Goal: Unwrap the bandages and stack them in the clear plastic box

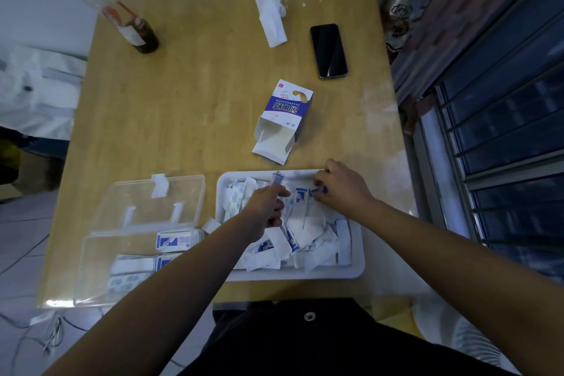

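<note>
Both hands are held over the white tray (358, 265), which is heaped with torn paper and strips. Left hand (268, 206): fingers curled, a wrapped bandage (277, 178) is pinched upright at the tips. Right hand (343, 185): fingers bent, a blue-and-white wrapper (319, 191) is pinched. The clear plastic box (91, 268) is set just left of the tray on the bench (198, 85), lid open; bandages (174, 239) are stacked inside. An opened carton (283, 119) and a phone (329, 50) are seen farther back.
</note>
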A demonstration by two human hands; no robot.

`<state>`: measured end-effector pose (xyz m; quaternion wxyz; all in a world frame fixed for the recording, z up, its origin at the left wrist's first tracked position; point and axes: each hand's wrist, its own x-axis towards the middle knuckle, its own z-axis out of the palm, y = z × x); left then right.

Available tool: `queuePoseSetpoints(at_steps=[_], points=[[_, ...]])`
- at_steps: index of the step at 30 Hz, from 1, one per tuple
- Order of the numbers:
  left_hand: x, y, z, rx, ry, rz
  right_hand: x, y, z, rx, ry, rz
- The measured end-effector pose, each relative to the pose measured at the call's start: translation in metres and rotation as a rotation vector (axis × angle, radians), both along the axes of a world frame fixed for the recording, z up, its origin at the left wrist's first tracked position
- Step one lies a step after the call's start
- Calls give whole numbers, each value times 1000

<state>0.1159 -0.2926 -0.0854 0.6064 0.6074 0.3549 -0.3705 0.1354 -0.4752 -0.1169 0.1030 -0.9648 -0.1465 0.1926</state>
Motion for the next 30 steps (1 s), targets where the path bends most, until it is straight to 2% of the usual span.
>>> queuePoseSetpoints(at_steps=[3,5,8,11,13,16,22,26,30], points=[[-3,4,-1,12,5,-11,-1,12,0,188,125,-167],[-5,5,0,1,13,-7,-1,19,-3,263,230,-204],[-6,7,-1,7,1,-10,0,22,-6,395,247,-291],[-4,8,-3,37,-98,-80,3,18,3,648,257,-436],[-3,6,-2,52,-198,-217,5,14,11,734,300,-423],[-5,-2,-2,61,-310,-342,8,14,17,799,337,-381],[-3,-4,-11,190,-440,-318,7,6,14,828,322,-413],[0,-2,-10,194,-405,-303,10,1,15,849,238,-458],[3,0,-9,184,-277,-141,11,-12,23,929,256,-581]])
